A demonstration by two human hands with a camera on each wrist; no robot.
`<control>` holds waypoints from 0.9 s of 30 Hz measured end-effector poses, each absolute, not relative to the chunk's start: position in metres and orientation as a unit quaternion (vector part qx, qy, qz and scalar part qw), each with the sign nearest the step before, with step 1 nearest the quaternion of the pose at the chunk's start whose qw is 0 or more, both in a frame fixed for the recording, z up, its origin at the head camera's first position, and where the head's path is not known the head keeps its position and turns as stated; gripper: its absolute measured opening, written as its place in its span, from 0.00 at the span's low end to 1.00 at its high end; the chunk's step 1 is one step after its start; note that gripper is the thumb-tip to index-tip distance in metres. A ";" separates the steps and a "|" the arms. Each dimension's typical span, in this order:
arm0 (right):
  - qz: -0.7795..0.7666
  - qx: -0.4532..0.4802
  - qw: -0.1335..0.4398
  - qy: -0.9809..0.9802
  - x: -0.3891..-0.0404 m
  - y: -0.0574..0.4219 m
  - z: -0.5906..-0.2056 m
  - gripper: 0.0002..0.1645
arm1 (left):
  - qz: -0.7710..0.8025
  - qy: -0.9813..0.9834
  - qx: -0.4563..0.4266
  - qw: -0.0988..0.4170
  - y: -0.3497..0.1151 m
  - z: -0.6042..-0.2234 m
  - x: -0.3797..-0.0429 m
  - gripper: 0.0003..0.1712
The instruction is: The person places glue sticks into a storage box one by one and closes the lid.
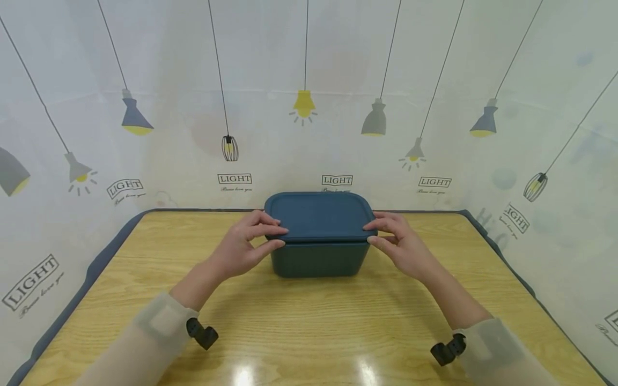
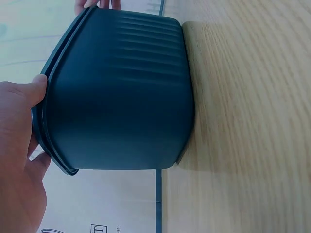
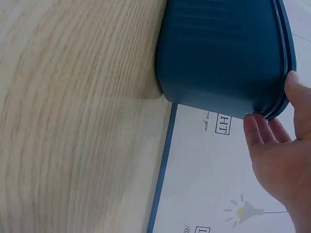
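A dark blue-green plastic storage box [image 1: 318, 261] stands upright on the table, its matching lid [image 1: 318, 215] lying over the top. My left hand [image 1: 238, 244] grips the lid's left end, fingers over the edge and thumb at the front corner. At the opposite end, my right hand [image 1: 404, 244] grips the lid the same way. A thin dark line runs between lid and box rim along the front. Ribbed side walls of the box [image 2: 116, 97] show in the left wrist view. What the box contains is hidden beneath the lid.
The light wood table [image 1: 309, 321] has a dark blue border at its edges. Behind it and at both sides hangs a pale curtain [image 1: 270, 64] printed with lamps and the word LIGHT. A small black device [image 1: 201, 333] sits at each sleeve cuff.
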State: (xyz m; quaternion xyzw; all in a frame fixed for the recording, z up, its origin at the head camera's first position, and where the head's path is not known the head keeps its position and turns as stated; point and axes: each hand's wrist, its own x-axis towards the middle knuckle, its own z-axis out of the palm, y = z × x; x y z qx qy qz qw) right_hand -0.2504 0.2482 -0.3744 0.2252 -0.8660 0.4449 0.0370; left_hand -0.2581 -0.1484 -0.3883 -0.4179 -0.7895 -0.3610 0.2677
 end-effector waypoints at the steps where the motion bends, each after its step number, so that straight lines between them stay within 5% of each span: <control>1: 0.448 0.227 0.037 -0.864 -0.250 0.248 -0.375 0.16 | -0.359 -0.789 -0.420 0.270 -0.148 -0.389 -0.258 0.15; 16: 0.452 0.225 0.034 -0.862 -0.248 0.251 -0.385 0.16 | -0.350 -0.789 -0.429 0.266 -0.149 -0.395 -0.253 0.15; 22: 0.442 0.197 0.019 -0.875 -0.250 0.251 -0.381 0.22 | -0.361 -0.821 -0.367 0.245 -0.149 -0.393 -0.258 0.09; 27: 0.429 0.173 -0.011 -0.886 -0.258 0.251 -0.381 0.35 | -0.378 -0.879 -0.258 0.132 -0.151 -0.390 -0.264 0.30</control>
